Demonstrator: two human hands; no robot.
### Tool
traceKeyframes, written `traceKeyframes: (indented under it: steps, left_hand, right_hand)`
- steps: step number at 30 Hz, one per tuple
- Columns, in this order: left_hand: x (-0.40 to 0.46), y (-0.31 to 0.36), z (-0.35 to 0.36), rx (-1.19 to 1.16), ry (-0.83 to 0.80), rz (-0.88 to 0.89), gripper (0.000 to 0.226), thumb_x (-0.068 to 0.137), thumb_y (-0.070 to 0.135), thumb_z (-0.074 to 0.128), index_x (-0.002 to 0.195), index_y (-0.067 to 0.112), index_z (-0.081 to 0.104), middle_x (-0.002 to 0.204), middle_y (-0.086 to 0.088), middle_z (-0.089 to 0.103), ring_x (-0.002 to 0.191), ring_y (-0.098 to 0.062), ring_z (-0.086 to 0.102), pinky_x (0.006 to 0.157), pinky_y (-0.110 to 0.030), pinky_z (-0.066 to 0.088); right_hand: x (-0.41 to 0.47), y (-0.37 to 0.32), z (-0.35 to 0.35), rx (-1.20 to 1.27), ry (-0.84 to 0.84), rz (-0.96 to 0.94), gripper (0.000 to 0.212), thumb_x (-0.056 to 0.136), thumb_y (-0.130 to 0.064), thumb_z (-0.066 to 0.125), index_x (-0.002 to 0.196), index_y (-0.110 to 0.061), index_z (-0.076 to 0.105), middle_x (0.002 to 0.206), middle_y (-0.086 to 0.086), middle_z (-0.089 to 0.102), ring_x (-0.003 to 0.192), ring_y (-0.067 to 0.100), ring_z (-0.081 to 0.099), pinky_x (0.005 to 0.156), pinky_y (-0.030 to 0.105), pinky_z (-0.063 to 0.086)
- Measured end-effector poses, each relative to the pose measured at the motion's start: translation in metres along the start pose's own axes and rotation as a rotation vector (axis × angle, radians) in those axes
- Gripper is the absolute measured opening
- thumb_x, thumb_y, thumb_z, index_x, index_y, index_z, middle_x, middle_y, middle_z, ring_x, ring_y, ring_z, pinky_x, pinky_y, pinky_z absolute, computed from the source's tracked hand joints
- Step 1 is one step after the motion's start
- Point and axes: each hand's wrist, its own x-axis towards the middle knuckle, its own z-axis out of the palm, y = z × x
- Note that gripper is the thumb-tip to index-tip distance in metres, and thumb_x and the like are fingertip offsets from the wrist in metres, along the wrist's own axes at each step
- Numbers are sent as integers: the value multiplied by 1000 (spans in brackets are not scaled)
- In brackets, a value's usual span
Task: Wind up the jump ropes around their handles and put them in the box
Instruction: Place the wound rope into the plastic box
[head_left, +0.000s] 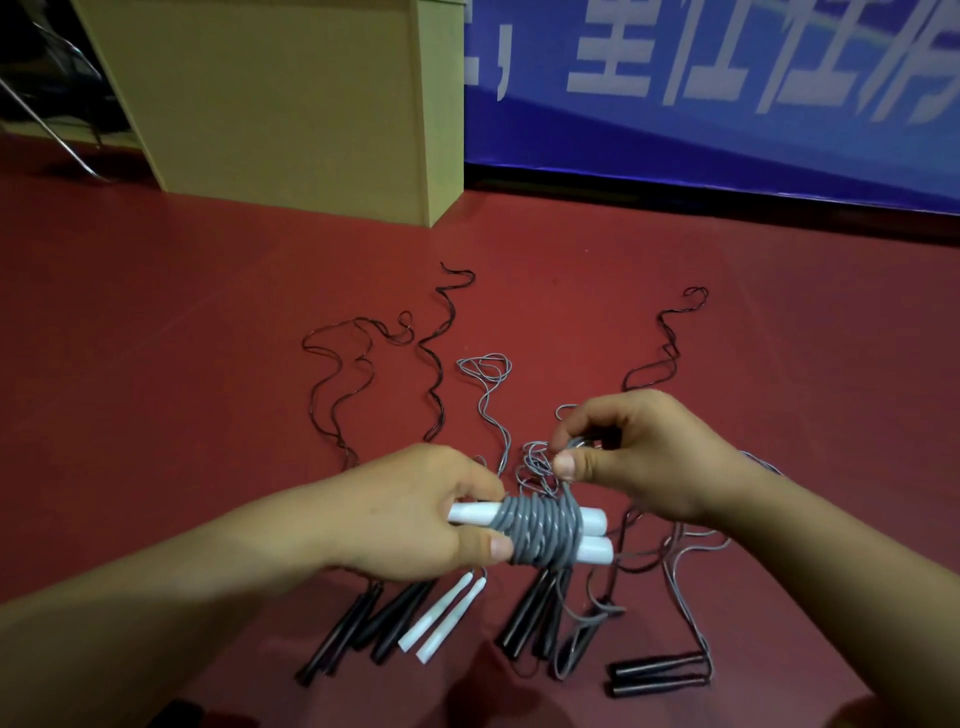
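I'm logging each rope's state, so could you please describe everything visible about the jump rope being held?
The held jump rope has two white plastic-looking handles lying side by side, roughly level, above the red floor. Grey cord is coiled thickly around their middle. The left hand grips the handles' left ends; the right hand pinches the remaining loose cord just above the coil.

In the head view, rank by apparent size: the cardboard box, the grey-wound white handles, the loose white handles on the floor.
1. cardboard box, largest though farthest.
2. wound white handles.
3. loose white handles.
The wound bundle is held nearer the camera, so 2 versus 3 is unsure.
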Motion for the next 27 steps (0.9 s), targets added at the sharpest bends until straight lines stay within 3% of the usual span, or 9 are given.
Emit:
traceKeyframes:
  steps: [5,8,11,14,16,19,23,27]
  left_hand:
    - [-1,3,1,-351,-60,55,23,89,32,66,79,14,58,58,-1,47,43,-12,43,45,-23,35]
    - [-1,6,1,-579,-99,85,17,88,34,63,77,22,61,59,-4,52,39,-16,43,46,-26,35]
    - [-2,10,0,-791,-121,126,14,89,34,62,77,26,63,58,-1,50,36,-11,39,48,-29,30]
    - [2,11,0,-1092,-101,116,18,84,35,66,90,18,66,57,0,48,34,-7,36,53,-31,33]
    - [6,11,-2,-1231,-8,71,14,85,30,65,91,17,67,54,-1,46,32,-7,33,50,-27,41]
    - [9,9,-6,-1265,160,-20,13,86,28,65,76,25,74,53,-1,44,32,-8,30,50,-26,42]
    - [13,0,-6,-1202,286,-151,27,77,33,59,96,16,66,54,0,44,32,-9,30,52,-27,35]
    - [16,-10,-6,-1121,315,-251,19,85,32,59,93,14,59,54,0,46,33,-10,32,47,-24,42]
  right_hand:
    - [-1,2,2,333,26,95,13,79,-22,74,79,-9,72,63,-8,63,58,1,52,57,15,43]
    - [0,1,2,450,57,104,25,70,-35,71,77,-11,72,75,2,65,71,10,55,66,22,46]
    - [1,-1,2,643,73,150,33,74,-38,72,79,-5,68,74,9,63,66,19,53,63,29,43]
    - [5,-5,9,653,69,77,24,90,-22,63,78,-2,62,70,14,53,65,21,41,60,31,35]
    - [9,-5,16,637,134,137,21,96,-13,55,79,-3,61,61,10,53,54,19,38,54,29,31]
    - [12,-8,25,500,165,172,28,102,-28,47,84,-11,60,58,4,61,46,16,39,50,32,34]
    - [11,-11,26,362,157,187,32,101,-32,46,81,-12,62,58,1,62,43,15,45,45,28,38]
    - [10,-12,24,289,136,199,32,101,-31,49,79,-13,64,54,-4,56,45,14,48,49,30,43]
